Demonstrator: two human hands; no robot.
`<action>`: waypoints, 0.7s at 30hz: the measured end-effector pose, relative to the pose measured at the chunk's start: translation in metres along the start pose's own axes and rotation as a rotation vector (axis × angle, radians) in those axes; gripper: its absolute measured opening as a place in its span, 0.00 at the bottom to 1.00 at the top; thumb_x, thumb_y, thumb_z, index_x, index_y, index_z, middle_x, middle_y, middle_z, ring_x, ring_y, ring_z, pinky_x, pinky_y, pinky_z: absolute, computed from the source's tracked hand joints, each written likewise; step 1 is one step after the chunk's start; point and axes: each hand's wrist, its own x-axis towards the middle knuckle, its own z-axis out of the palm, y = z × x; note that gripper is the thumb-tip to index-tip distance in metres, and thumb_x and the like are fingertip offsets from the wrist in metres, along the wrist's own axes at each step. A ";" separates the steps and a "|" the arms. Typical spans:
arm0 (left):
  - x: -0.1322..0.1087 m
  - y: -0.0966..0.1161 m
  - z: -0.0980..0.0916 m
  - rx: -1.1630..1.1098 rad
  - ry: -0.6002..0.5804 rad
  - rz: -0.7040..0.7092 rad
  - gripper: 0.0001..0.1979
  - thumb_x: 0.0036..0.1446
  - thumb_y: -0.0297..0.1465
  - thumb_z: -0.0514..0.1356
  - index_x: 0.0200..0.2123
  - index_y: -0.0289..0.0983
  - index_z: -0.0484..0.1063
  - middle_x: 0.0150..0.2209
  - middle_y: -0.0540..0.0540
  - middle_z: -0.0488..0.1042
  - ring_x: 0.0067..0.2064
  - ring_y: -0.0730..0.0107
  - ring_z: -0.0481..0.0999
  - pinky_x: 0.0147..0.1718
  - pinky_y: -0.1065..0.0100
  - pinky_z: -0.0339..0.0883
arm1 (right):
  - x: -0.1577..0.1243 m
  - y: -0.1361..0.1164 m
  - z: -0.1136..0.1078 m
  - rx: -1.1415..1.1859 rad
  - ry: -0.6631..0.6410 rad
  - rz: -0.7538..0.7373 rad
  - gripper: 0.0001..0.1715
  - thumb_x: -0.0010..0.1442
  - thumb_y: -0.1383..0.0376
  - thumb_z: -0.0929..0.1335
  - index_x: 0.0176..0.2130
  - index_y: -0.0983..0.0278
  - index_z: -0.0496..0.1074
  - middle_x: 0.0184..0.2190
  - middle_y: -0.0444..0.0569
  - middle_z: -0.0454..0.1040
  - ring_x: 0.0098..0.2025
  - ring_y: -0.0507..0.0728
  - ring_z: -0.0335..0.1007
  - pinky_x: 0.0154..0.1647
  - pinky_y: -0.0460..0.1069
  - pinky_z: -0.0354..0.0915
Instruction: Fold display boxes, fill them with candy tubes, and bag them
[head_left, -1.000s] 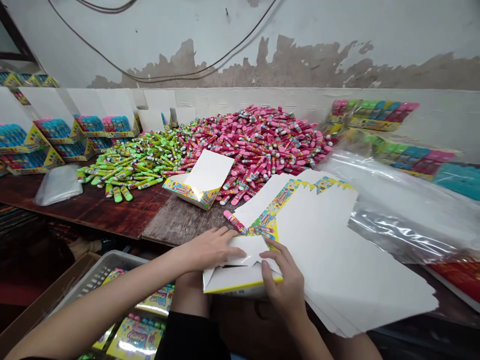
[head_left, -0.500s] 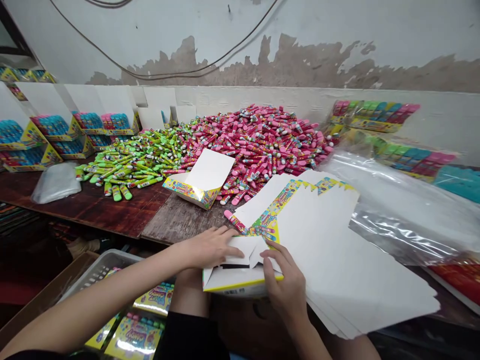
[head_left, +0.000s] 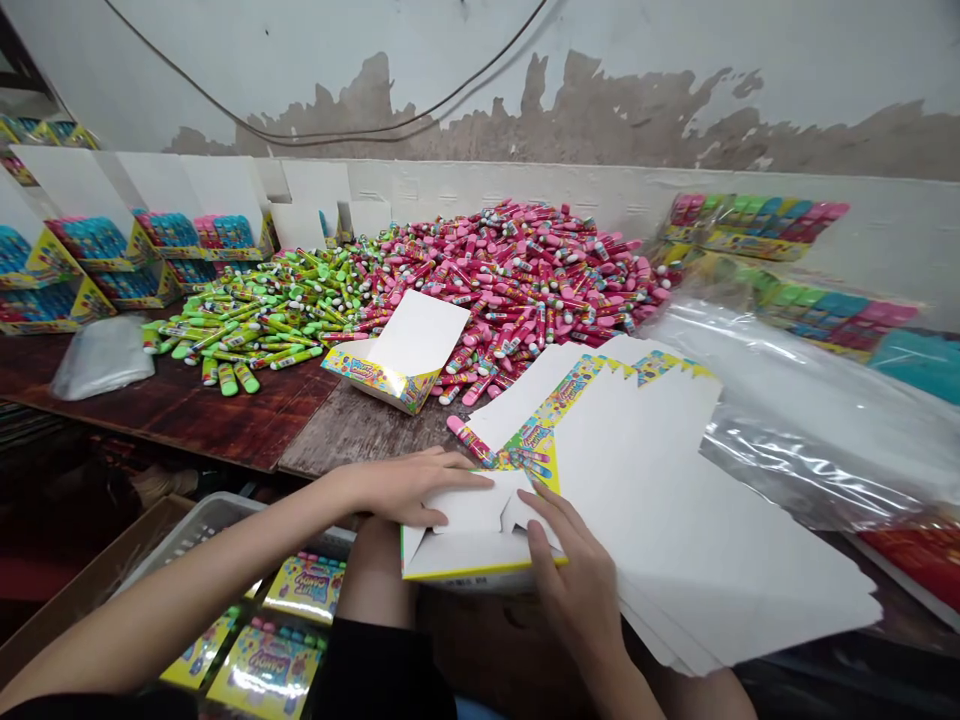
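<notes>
On my lap at the table's edge lies a partly folded cardboard display box (head_left: 472, 553), its white flaps facing up and its yellow edge towards me. My left hand (head_left: 424, 490) rests with fingers spread over the left flap, pressing on it. At the box's right side is my right hand (head_left: 574, 555), thumb and fingers bent around the corner and holding it. A pink candy tube (head_left: 471, 440) lies just beyond the box. Farther back stands a folded display box (head_left: 397, 355) with a white back panel and a printed yellow front.
Flat white box blanks (head_left: 675, 500) overlap on the right, beside clear plastic bags (head_left: 810, 400). Heaps of green tubes (head_left: 262, 310) and pink tubes (head_left: 517, 280) cover the table's back. Filled displays (head_left: 105, 245) stand left; a basket (head_left: 202, 520) with packed boxes sits below.
The white flaps have been pressed flatter, and the dark gap between them has closed. My left hand has shifted slightly and its fingers lie flatter. My right hand stays at the corner.
</notes>
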 end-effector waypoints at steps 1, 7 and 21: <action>0.000 -0.001 0.001 0.019 0.003 -0.010 0.35 0.55 0.29 0.58 0.65 0.45 0.49 0.61 0.43 0.57 0.59 0.55 0.59 0.57 0.57 0.57 | 0.001 0.001 -0.001 0.003 0.003 -0.011 0.21 0.65 0.56 0.57 0.48 0.60 0.72 0.49 0.50 0.73 0.51 0.58 0.70 0.46 0.53 0.70; 0.005 0.007 0.012 0.218 0.024 -0.093 0.32 0.55 0.25 0.58 0.62 0.46 0.54 0.61 0.43 0.58 0.55 0.52 0.63 0.52 0.54 0.62 | 0.005 0.002 -0.001 0.014 0.037 -0.040 0.22 0.64 0.57 0.57 0.46 0.63 0.74 0.44 0.52 0.77 0.47 0.59 0.73 0.44 0.53 0.71; -0.011 -0.015 -0.006 -0.529 0.358 0.125 0.22 0.58 0.49 0.53 0.38 0.39 0.75 0.58 0.42 0.66 0.62 0.58 0.60 0.60 0.55 0.52 | 0.041 -0.007 -0.029 0.428 -0.168 0.583 0.40 0.58 0.39 0.53 0.38 0.65 0.76 0.32 0.55 0.79 0.31 0.61 0.75 0.33 0.54 0.70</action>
